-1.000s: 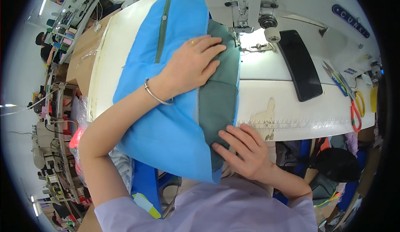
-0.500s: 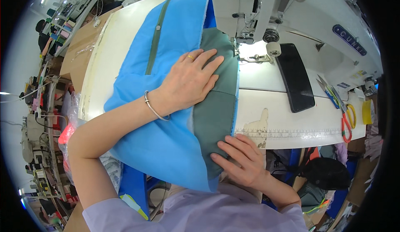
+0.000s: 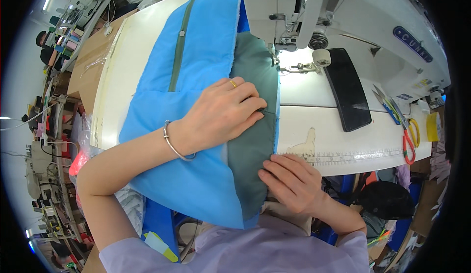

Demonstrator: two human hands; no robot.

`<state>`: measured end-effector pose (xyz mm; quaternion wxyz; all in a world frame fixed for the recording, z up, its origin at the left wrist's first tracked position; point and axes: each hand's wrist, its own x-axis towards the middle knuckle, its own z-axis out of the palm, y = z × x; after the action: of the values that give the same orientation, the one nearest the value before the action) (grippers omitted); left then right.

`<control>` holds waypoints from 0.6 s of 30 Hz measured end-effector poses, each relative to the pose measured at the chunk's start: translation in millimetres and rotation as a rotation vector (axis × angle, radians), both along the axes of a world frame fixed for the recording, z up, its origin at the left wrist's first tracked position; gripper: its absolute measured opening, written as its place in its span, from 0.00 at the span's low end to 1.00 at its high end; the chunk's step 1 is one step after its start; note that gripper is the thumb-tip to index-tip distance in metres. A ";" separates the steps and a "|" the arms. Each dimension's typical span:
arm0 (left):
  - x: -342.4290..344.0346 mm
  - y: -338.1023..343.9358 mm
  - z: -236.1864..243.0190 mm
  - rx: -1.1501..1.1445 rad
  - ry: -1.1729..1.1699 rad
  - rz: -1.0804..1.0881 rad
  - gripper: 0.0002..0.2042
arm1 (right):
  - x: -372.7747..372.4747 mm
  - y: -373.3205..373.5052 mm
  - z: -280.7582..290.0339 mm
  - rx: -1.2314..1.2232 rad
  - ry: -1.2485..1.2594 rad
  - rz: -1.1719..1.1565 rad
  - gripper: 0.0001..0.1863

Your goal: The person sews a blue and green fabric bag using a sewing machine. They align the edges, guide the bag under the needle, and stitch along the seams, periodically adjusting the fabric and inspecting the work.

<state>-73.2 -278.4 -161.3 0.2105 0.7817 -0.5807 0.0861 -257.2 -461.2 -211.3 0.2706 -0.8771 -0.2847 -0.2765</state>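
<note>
i am pressing my left hand (image 3: 223, 113) flat on the fabric (image 3: 196, 77), fingers spread and pointing right toward the seam where the blue panel meets the green strip (image 3: 252, 140); the grip is open, palm down, clamping nothing. my right hand (image 3: 294, 182) is lying at the near end of the green strip, fingers together, their tips pressing on its edge; i cannot tell whether they are pinching it. the fabric is lying on the white worktop (image 3: 314, 126), its long axis running from me away toward the sewing machine (image 3: 314, 8), the far end of the green strip sitting just under the machine's head beside the presser foot (image 3: 299, 67). a dark green band is running along the blue panel. a black slab (image 3: 348, 96) and scissors (image 3: 406, 143) are lying to the right, well apart from the fabric.
</note>
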 end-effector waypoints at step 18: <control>-13.4 -16.3 7.3 0.035 0.021 0.089 0.11 | 8.1 -1.3 3.1 0.063 0.049 -0.223 0.19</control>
<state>-86.6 -294.7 -154.0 0.1988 0.8111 -0.5447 0.0767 -249.1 -462.5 -208.2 0.2722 -0.9010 -0.1697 -0.2922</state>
